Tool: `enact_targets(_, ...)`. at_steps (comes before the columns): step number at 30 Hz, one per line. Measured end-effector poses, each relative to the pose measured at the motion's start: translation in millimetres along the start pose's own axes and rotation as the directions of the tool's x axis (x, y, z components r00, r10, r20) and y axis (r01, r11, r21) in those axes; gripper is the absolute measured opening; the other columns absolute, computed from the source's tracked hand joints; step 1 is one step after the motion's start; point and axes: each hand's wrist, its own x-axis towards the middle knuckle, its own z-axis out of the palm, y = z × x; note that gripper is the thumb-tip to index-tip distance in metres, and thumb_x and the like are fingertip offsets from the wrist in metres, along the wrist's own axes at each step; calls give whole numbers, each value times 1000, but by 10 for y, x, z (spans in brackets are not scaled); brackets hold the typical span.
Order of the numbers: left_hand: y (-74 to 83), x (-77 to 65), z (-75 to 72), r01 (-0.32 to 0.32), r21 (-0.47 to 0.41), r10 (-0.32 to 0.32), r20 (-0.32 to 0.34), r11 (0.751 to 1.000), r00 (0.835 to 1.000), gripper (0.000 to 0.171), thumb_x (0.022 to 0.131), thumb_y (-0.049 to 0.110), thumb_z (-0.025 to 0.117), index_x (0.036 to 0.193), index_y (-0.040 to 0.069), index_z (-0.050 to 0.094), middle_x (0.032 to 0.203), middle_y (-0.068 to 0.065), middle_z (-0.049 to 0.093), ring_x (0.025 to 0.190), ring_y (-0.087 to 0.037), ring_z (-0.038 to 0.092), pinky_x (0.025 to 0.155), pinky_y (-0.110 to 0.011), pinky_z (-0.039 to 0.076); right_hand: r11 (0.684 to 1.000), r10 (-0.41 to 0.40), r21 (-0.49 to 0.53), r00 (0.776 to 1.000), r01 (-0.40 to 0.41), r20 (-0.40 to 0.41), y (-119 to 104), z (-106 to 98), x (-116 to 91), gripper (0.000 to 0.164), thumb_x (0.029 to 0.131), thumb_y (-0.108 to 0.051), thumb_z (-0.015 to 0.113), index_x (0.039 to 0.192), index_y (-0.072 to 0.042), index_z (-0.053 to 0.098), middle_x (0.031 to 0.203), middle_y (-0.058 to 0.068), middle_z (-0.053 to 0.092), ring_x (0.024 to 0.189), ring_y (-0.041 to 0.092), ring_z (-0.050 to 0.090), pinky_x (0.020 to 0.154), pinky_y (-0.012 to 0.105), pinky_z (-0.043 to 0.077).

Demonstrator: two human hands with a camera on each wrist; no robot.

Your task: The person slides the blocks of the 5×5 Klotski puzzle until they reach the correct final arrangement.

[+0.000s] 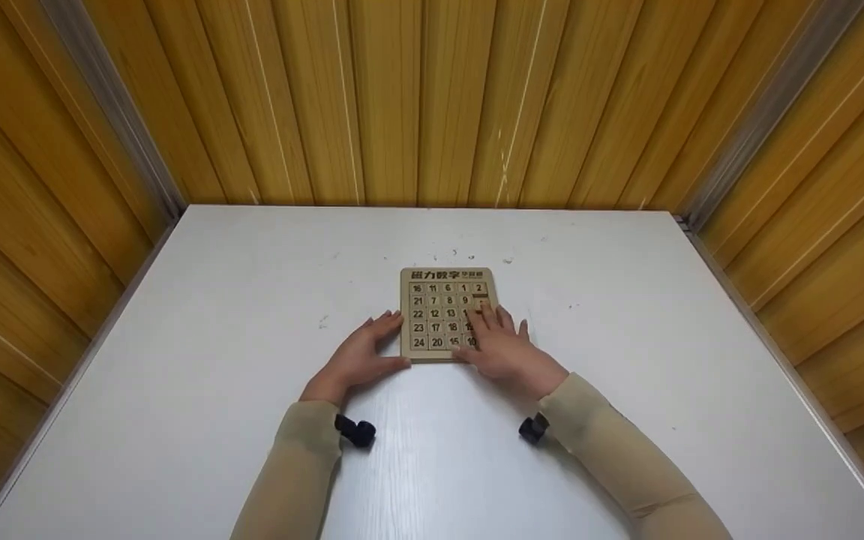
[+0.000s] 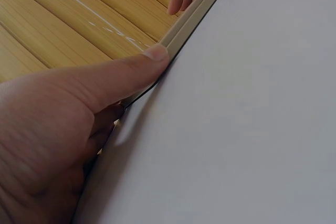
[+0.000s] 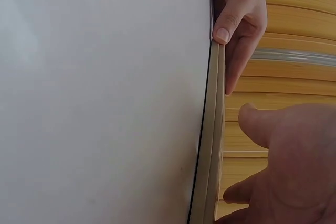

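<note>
A wooden number sliding puzzle (image 1: 439, 357) lies flat on the white table, with numbered tiles and dark printed characters along its top. My left hand (image 1: 361, 356) holds it at the near left corner, thumb on the near edge and fingers along the left side. In the left wrist view, the thumb (image 2: 131, 74) presses against the board's rim. Over the right columns of tiles spreads my right hand (image 1: 507, 349), its fingertips on or just above the tiles near a dark gap below tile 2. Several tiles are hidden under it. The right wrist view shows its fingers (image 3: 254, 124) extended over the board.
The white table (image 1: 214, 337) extends around the puzzle, with small dark marks beyond its far edge. Yellow wood-look panels (image 1: 417, 105) wall in the back and both sides. Small black devices (image 1: 357, 433) are strapped at both wrists.
</note>
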Motion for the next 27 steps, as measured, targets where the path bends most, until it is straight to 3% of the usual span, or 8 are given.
enact_targets(9, -2, 16, 4, -15, -10, 15, -1, 1000, 1000, 83, 84, 29, 85, 156, 18, 45, 167, -3, 36, 160, -35, 21, 133, -52, 17, 1000, -5, -1, 1000, 5, -29, 12, -12, 51, 87, 103, -61, 47, 167, -14, 10, 174, 17, -2, 161, 43, -4, 125, 74, -2)
enact_targets(22, -5, 2, -21, -30, 7, 30, -2, 1000, 1000, 84, 83, 29, 85, 156, 17, 45, 167, -4, 35, 159, -34, 23, 132, -53, 16, 999, 10, -43, 1000, -9, 19, -74, 86, -326, 87, 103, -60, 48, 167, -19, 7, 174, 13, -6, 162, 37, -9, 126, 72, -5)
enact_targets(27, 5, -1, -9, -15, 5, 15, -3, 1000, 1000, 83, 84, 28, 86, 156, 17, 45, 167, -4, 36, 159, -33, 23, 133, -51, 18, 998, 16, -57, 998, -13, 53, -75, 120, -369, 86, 102, -60, 49, 167, -19, 10, 174, 16, -5, 161, 39, -8, 123, 76, -5)
